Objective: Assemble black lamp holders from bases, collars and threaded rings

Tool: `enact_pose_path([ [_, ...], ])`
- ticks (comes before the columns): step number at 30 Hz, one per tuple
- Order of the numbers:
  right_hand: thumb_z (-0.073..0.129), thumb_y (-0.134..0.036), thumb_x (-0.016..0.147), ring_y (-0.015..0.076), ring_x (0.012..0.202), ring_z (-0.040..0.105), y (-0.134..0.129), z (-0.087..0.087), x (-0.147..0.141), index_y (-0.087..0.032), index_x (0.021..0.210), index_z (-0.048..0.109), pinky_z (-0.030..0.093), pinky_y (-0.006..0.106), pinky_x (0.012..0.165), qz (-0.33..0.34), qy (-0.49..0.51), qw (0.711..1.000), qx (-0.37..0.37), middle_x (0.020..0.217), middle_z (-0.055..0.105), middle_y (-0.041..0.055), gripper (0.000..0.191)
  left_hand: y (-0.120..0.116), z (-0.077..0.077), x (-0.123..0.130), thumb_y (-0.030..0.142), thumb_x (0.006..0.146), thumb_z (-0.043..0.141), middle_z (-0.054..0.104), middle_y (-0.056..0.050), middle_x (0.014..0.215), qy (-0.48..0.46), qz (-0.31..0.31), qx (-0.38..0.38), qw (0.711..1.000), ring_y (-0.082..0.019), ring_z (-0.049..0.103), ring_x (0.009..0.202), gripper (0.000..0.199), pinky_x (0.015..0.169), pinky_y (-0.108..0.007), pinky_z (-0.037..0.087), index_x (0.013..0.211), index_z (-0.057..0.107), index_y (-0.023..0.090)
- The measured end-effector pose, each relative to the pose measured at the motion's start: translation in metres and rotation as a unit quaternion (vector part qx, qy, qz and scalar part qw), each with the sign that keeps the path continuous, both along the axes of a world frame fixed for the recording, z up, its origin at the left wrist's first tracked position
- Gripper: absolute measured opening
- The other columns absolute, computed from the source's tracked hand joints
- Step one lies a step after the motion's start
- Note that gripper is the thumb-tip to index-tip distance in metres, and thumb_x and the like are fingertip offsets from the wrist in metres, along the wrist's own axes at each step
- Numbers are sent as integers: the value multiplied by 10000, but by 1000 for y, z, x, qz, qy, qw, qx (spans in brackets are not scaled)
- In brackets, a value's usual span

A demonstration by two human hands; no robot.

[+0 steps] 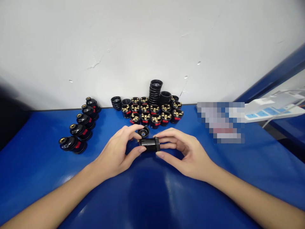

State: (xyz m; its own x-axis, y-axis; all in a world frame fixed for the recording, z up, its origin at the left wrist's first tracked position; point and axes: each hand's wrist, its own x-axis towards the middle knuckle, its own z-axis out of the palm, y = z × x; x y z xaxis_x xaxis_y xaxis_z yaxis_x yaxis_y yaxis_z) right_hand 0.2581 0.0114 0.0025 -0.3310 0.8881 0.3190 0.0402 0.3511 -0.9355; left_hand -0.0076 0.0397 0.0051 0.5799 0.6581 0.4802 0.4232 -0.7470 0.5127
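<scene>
Glossy blue worktop (147, 197) meets a scuffed white wall (133, 47). Left hand (141, 143) and right hand (157, 145) pinch opposite ends of a smooth black cylinder (149, 144), flanged at its right, above the worktop, near brassy-contact sockets (156, 119).

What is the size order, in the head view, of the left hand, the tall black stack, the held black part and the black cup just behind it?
1. Left hand
2. Tall black stack and held black part: too alike to rank
3. Black cup
</scene>
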Motion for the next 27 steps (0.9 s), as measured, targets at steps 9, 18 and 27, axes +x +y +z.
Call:
enact_pose_path([
  [9,854,-189,958,261,1140,849,1,-1,0,-223,1276,721,741,385,1000,8,6,1000,-5,1198,797,90,347,4,-6,1,486,940,879,719,-76,1227,-52,-8,18,998,-246,712,1064,894,952,-412,588,1627,335,312],
  [18,854,-188,957,247,1123,851,0,-2,1,-216,1284,717,739,365,1001,6,4,1000,-1,1205,787,91,355,4,-9,2,283,989,842,742,-56,1202,-53,-13,33,998,-228,718,1084,745,952,-383,586,1590,402,316],
  [27,849,-175,956,238,1107,856,0,-1,0,-214,1281,719,738,353,996,8,5,1000,0,1201,784,88,352,1,-2,1,454,1083,697,750,-53,1158,-10,-12,4,1000,-236,705,1041,656,954,-400,569,1626,359,307],
])
